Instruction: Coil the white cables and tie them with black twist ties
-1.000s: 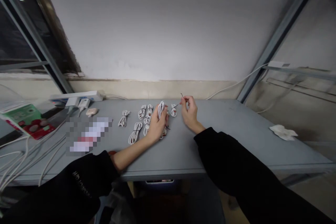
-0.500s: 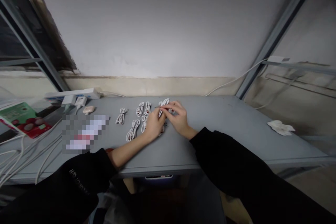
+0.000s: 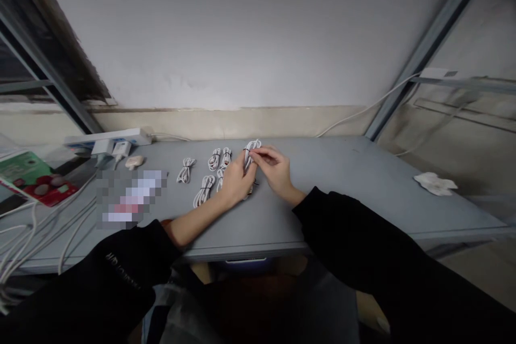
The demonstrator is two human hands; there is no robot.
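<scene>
A coiled white cable (image 3: 253,145) stands up between my hands above the table. My left hand (image 3: 237,177) is closed around its lower part. Thumb and fingertips of my right hand (image 3: 276,171) are pinched together at the coil's right side, by a thin black tie (image 3: 246,149) that crosses the cable. The tie's ends are hidden by the fingers. Left of my hands lie more coiled white cables with dark ties: one bundle (image 3: 204,190) near my left wrist, one (image 3: 186,170) farther left, and two (image 3: 214,159) behind. Others are partly covered by my left hand.
A white power strip (image 3: 108,138) with plugged-in chargers (image 3: 121,149) sits at the back left. Loose white cords (image 3: 32,242) run along the left side near a green and red box (image 3: 38,178). A crumpled white tissue (image 3: 435,183) lies at the right of the grey table (image 3: 342,193).
The black tie's loose end, which stuck out left from my right fingertips, now lies across the cable. The view has tilted slightly, so the table appears higher.
</scene>
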